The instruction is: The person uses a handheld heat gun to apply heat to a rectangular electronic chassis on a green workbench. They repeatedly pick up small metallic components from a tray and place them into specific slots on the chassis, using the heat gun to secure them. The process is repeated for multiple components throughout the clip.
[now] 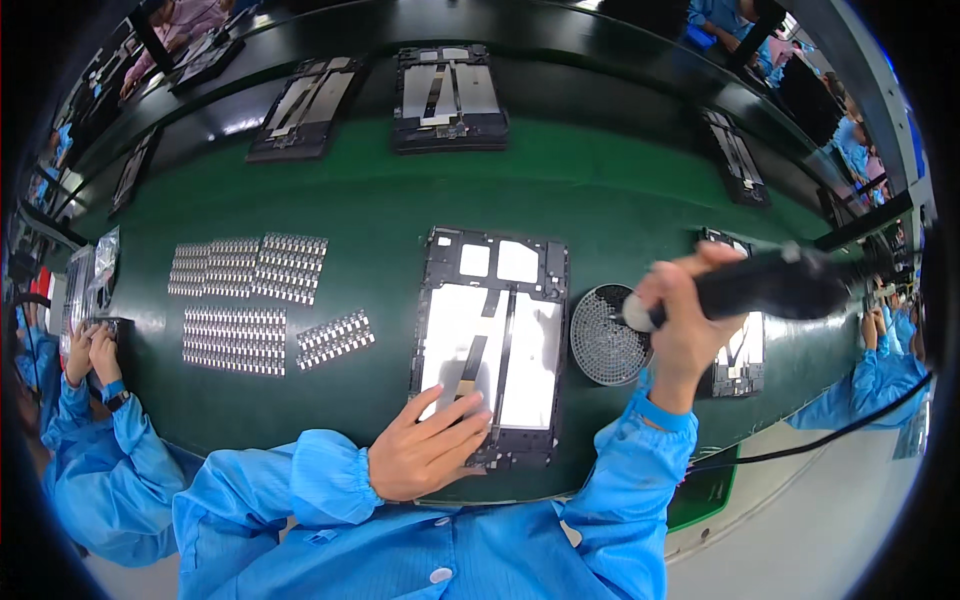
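Note:
A tablet-like device with its back off (530,365) lies in front of me, showing silver battery panels and dark ribbon strips within a black frame. My left hand (425,450) rests on its lower left part, fingers spread and holding nothing. Raised to the right, my right hand (685,335) is wrapped round a black electric screwdriver (775,285), which is tilted and slightly blurred. Its pale front end points left over a round grey gridded dish (603,345) with dark small bits, perhaps screws, at its right side. The screwdriver's very tip is too blurred to make out.
Left of the device lie sheets of small metallic parts (235,340) and a smaller strip (335,340). Another opened device (740,375) is behind my right hand. More devices (450,100) stand along the far shelf. A black cable (810,445) hangs at right. Co-workers' hands (92,350) show at left.

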Motion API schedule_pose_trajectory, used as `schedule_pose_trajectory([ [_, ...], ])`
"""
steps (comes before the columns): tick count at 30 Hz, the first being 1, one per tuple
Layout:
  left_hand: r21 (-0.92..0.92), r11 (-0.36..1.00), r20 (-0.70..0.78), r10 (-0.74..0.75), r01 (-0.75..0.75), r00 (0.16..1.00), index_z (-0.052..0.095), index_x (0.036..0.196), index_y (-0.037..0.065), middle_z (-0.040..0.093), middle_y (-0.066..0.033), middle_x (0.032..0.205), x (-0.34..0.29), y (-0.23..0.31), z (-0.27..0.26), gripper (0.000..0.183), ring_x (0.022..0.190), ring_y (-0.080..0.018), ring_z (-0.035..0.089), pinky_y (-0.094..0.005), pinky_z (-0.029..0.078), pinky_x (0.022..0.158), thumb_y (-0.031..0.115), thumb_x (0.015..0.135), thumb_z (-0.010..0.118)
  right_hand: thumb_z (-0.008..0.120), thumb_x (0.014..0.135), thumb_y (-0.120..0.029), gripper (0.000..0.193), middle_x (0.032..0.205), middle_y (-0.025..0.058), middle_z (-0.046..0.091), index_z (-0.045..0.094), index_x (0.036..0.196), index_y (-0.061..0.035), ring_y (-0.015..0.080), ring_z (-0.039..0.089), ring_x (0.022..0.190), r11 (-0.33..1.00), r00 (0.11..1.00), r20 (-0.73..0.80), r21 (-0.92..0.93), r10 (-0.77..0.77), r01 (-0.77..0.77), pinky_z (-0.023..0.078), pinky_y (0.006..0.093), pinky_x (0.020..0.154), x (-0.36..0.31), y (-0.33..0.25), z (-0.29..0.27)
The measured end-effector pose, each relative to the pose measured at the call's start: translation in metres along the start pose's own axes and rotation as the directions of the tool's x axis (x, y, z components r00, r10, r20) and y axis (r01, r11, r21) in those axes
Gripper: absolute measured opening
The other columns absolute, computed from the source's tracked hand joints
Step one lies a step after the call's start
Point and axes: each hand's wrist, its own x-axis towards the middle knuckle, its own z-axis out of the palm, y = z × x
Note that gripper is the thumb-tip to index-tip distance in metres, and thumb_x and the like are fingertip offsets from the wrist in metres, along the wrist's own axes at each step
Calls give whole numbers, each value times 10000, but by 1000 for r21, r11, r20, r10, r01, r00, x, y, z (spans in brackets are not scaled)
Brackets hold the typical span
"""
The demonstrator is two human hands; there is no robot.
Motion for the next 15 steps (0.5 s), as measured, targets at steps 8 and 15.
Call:
schedule_pose_trajectory([
  [8, -166, 986, -87, -20, 5, 996, 653, 977, 11, 632, -95, 1067, 14, 4, 8, 386, 1080, -233, 574, -448, 392, 955, 205, 660, 758, 677, 751, 69, 366, 604, 89, 560, 440, 1013, -24, 163, 541, 484, 999, 998, -52, -47, -17, 15, 472, 289, 496, -19, 4, -48],
  [15, -371, 922, -260, 13, -113, 965, 665, 876, 20, 682, -106, 846, 16, -10, 16, 248, 827, -224, 669, -369, 486, 735, -53, 641, 700, 690, 734, 86, 382, 605, 81, 560, 450, 1010, -25, 151, 540, 482, 996, 1000, -5, -87, 30, -31, 472, 271, 487, -18, 8, -45],
])
